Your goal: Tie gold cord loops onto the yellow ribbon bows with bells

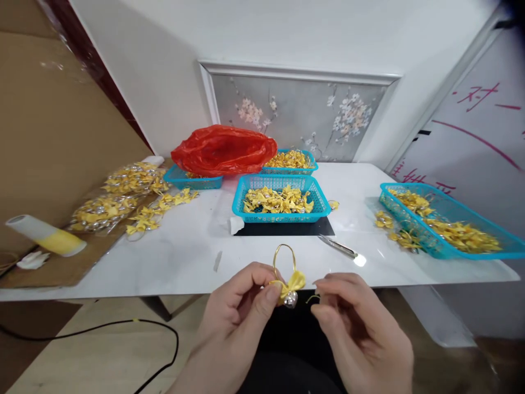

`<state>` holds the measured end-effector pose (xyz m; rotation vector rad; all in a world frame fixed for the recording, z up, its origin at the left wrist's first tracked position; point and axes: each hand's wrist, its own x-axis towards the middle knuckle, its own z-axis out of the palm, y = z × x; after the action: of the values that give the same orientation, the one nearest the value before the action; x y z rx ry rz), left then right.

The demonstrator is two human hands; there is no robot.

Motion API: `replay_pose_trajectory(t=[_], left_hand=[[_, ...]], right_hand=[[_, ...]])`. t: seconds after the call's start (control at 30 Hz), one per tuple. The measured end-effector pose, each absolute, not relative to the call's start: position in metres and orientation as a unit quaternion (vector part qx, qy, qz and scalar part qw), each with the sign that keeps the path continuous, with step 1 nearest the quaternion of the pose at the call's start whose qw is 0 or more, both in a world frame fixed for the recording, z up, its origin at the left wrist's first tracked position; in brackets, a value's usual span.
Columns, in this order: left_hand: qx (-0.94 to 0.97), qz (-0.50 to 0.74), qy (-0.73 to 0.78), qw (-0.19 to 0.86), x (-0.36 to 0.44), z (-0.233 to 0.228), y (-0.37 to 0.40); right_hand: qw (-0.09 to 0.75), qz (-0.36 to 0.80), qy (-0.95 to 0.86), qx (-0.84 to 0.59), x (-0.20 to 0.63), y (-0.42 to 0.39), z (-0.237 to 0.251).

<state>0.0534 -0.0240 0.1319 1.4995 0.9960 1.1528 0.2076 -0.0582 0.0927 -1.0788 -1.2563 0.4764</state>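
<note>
Between its thumb and fingers, my left hand [241, 312] pinches a yellow ribbon bow [296, 281]. A round silver bell [291, 299] hangs under the bow, and a gold cord loop [284, 253] stands up above it. My right hand [361, 323] is just to the right, apart from the bow, with its fingers curled in. A thin yellow strand [313, 299] runs out from between its thumb and fingers; its inner end is hidden. Beyond the hands, a blue basket [283, 217] holds several similar bows with bells, and tweezers [338, 246] lie in front of it.
More bows fill a blue basket [435, 241] at right and one [287, 171] behind. A red plastic bag [223, 153] covers part of another basket [192, 180]. Clear bags of bows [104, 210], loose bows [164, 203] and a white-yellow roll [49, 236] are at left.
</note>
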Motion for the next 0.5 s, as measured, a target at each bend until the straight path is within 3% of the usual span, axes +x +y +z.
replay_pose_trajectory(t=[0.27, 0.37, 0.5], left_hand=[[0.705, 0.462, 0.397, 0.364, 0.048, 0.133, -0.033], [0.681, 0.466, 0.406, 0.393, 0.047, 0.130, -0.033], [0.627, 0.471, 0.410, 0.465, 0.045, 0.125, -0.031]], right_hand=[[0.613, 0.115, -0.627, -0.467, 0.191, -0.062, 0.095], [0.604, 0.209, -0.617, -0.459, 0.190, -0.061, 0.096], [0.562, 0.434, -0.550, -0.440, 0.189, -0.061, 0.098]])
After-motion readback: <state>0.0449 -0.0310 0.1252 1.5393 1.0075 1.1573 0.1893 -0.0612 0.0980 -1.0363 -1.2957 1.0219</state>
